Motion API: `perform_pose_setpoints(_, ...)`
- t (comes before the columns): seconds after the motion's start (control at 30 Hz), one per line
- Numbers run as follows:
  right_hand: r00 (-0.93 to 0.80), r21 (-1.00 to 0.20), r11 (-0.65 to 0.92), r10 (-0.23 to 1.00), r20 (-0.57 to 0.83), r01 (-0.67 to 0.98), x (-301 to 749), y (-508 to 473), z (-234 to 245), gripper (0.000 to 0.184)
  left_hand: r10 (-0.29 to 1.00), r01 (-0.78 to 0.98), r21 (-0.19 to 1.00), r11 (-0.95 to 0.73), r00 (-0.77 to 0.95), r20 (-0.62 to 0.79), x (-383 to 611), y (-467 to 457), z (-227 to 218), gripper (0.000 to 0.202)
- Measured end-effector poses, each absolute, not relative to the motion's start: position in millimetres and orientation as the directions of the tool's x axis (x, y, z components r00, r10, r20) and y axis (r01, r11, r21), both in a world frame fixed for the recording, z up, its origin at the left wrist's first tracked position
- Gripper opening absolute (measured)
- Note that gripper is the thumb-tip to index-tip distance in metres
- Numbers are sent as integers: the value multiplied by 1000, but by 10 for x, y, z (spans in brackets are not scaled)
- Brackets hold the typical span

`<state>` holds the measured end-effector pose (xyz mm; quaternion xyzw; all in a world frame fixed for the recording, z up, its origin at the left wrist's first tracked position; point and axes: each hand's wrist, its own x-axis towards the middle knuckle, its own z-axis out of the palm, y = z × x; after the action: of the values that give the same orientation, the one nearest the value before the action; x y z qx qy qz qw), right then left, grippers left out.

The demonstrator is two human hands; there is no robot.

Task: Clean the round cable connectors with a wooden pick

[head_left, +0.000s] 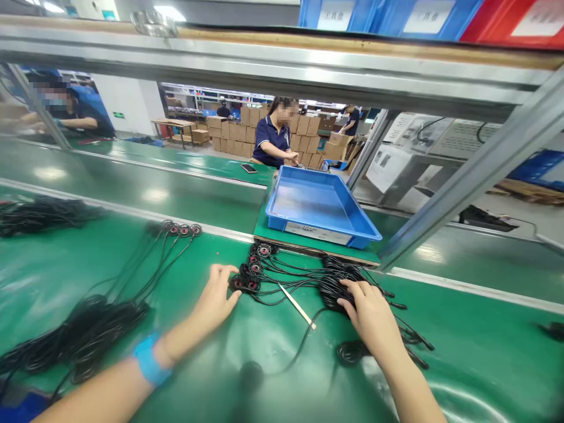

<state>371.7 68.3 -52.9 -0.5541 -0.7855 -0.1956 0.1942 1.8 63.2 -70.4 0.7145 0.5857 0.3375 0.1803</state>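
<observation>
My left hand point(215, 301) rests on the green table, its fingers curled around a small black round part with a red ring point(245, 284) at the end of a cable. Several more such round parts point(259, 254) lie just beyond it. My right hand point(371, 311) lies palm down on a bundle of coiled black cables point(337, 276), fingers bent over it. A thin pale stick point(297, 306) lies on the table between my two hands. A blue band sits on my left wrist.
A blue plastic tray point(321, 208) stands on a raised board behind the cables. More cable bundles point(88, 332) lie at the left, with round ends point(183, 230) fanned out. A metal frame post point(467, 176) slants at right. People work across the conveyor; cardboard boxes stand behind.
</observation>
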Motion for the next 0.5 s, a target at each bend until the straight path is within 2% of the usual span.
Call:
perform_pose_setpoints(0.07, -333, 96, 334, 781, 528, 938, 3741, 700, -524, 28, 962, 707, 663, -246, 97, 254, -10, 672, -706, 32)
perform_pose_setpoints(0.17, -342, 94, 350, 759, 555, 932, 3717, 686, -485, 22, 964, 693, 677, -247, 109, 241, -38, 716, -684, 20)
perform_pose_setpoints(0.4, -251, 7, 334, 694, 675, 942, 3622, 612, -373, 11, 978, 622, 765, -164, 4, 206, -16, 673, -633, 15)
perform_pose_setpoints(0.5, -181, -46, 327, 630, 755, 944, 3564, 527, -309, 17, 979, 563, 812, -154, -22, 200, 1, 629, -598, 19)
